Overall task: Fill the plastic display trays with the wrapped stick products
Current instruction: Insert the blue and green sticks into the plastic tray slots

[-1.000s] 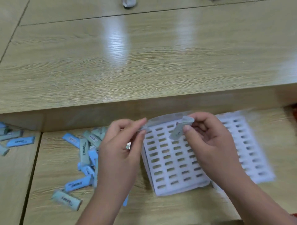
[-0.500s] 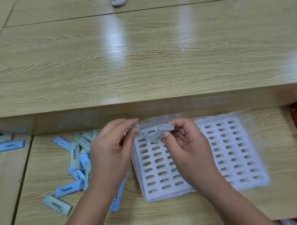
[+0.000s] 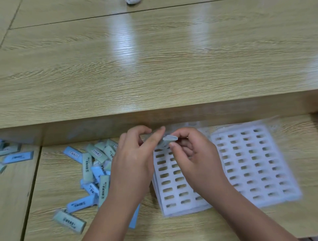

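Observation:
Two white plastic display trays (image 3: 247,165) with rows of slots lie side by side on the lower desk surface, their slots showing nothing in them. My right hand (image 3: 194,160) pinches a pale wrapped stick (image 3: 169,139) above the far left corner of the left tray. My left hand (image 3: 136,161) hovers just left of it, thumb and forefinger pinched on another small stick that is mostly hidden. A loose pile of blue and grey-green wrapped sticks (image 3: 96,168) lies left of the trays.
A raised wooden desk shelf (image 3: 154,68) runs across behind the trays, its front edge close to my fingers. More wrapped sticks (image 3: 15,154) lie at the far left past a seam in the desk. A small crumpled object (image 3: 132,1) sits at the top edge.
Both hands have drawn closer together over the tray's far left corner. The stick in my right hand moved left and tipped more level. The view drifted slightly.

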Motion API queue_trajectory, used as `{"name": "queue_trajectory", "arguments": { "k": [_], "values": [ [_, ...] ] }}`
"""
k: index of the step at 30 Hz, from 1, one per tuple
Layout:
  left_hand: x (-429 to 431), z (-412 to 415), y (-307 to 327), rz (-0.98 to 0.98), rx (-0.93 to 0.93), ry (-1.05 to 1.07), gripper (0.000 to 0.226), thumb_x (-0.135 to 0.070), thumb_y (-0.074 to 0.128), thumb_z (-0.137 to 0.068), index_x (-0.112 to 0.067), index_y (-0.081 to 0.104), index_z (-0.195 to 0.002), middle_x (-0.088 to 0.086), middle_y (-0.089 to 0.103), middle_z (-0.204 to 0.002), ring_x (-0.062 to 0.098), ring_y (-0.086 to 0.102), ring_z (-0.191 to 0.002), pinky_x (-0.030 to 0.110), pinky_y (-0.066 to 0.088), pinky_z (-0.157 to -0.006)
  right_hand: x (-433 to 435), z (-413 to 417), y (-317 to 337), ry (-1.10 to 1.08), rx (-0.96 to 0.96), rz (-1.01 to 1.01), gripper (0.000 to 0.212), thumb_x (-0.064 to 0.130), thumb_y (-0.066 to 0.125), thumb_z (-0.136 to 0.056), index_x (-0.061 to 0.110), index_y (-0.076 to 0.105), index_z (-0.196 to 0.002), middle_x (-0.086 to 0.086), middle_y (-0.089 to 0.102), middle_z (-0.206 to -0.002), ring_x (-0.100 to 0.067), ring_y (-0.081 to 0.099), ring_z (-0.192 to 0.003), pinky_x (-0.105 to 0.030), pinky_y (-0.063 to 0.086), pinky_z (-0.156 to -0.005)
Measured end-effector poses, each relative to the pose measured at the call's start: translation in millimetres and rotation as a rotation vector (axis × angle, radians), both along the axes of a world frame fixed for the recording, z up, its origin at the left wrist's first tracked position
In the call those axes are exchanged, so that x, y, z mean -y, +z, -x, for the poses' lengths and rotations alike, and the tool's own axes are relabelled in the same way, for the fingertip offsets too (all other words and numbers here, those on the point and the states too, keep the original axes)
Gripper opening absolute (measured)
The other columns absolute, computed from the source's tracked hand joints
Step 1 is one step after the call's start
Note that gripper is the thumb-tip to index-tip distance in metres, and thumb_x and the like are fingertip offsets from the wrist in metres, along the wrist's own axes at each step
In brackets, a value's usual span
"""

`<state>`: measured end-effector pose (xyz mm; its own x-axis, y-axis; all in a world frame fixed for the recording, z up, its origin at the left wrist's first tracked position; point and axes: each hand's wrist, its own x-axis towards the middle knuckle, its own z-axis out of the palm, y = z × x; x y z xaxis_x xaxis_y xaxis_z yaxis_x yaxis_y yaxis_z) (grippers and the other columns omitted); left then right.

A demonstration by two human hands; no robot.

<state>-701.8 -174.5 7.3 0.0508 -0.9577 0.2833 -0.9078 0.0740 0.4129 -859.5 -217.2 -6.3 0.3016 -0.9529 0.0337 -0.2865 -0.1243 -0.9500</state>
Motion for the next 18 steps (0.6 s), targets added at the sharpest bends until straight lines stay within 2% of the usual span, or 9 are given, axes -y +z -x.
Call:
{"name": "queue_trajectory", "arguments": {
  "k": [2,4,6,7,11,16,18],
  "values": [
    [-1.7,-0.7,-1.1,-0.003,-0.114,-0.007,0.055,0.002,0.051,-0.087,-0.024,0.063,-0.135,0.006,0.057,-0.116,0.024,0.055,-0.097,0.042,0.053,-0.07,1.8,-1.9,1.6,0.0,-0.021,0.027,0.023,0.034,0.061,-0.092,0.053,0.056,-0.103,0.019,0.066,-0.097,-0.003,0.068,-0.091,-0.015,0.054,-0.072],
    [-2.4,-0.9,-2.6,-0.012,-0.345,0.03,0.049,-0.001,0.051,-0.096,-0.026,0.06,-0.137,-0.002,0.057,-0.116,0.014,0.058,-0.105,0.027,0.051,-0.084,2.9,-3.3,2.7,0.012,-0.052,0.068,0.021,0.029,0.064,-0.092,0.047,0.059,-0.103,0.022,0.064,-0.091,-0.001,0.066,-0.086,-0.011,0.051,-0.071],
    [-2.7,-2.3,-3.8,-0.034,-0.533,0.116,0.041,-0.009,0.051,-0.1,-0.032,0.061,-0.133,-0.012,0.06,-0.118,0.005,0.059,-0.11,0.013,0.045,-0.088,3.4,-4.9,4.0,0.014,-0.069,0.1,0.023,0.023,0.066,-0.092,0.042,0.06,-0.102,0.022,0.064,-0.089,0.0,0.066,-0.086,-0.008,0.049,-0.071],
    [-3.3,-3.1,-5.0,-0.051,-0.579,0.15,0.037,-0.012,0.052,-0.102,-0.034,0.063,-0.13,-0.016,0.061,-0.118,0.001,0.059,-0.111,0.01,0.045,-0.088,3.5,-5.3,4.9,0.014,-0.064,0.104,0.024,0.021,0.067,-0.092,0.042,0.061,-0.103,0.021,0.065,-0.092,0.001,0.066,-0.088,-0.009,0.05,-0.073],
    [-7.6,-5.6,-8.6,-0.089,-0.739,0.237,0.025,-0.026,0.056,-0.099,-0.042,0.068,-0.115,-0.021,0.068,-0.109,0.001,0.065,-0.104,0.013,0.05,-0.08,2.0,-7.1,6.2,0.052,-0.151,0.193,0.016,0.025,0.065,-0.093,0.036,0.063,-0.104,0.02,0.064,-0.097,0.0,0.065,-0.091,-0.022,0.055,-0.073],
    [-6.4,-5.0,-6.9,-0.087,-0.834,0.268,0.026,-0.028,0.059,-0.096,-0.044,0.068,-0.114,-0.022,0.07,-0.109,0.0,0.066,-0.103,0.011,0.051,-0.078,3.7,-5.1,3.8,0.075,-0.209,0.215,0.015,0.024,0.064,-0.093,0.029,0.065,-0.107,0.019,0.064,-0.097,-0.002,0.065,-0.089,-0.03,0.057,-0.072],
    [-6.0,-3.8,-6.5,-0.086,-0.854,0.27,0.026,-0.027,0.06,-0.096,-0.045,0.067,-0.114,-0.023,0.07,-0.108,-0.001,0.066,-0.103,0.012,0.052,-0.08,5.7,-4.2,3.6,0.138,-0.312,0.296,0.016,0.019,0.066,-0.093,0.024,0.066,-0.108,0.015,0.065,-0.099,-0.004,0.064,-0.086,-0.03,0.055,-0.07]
  ]
}}
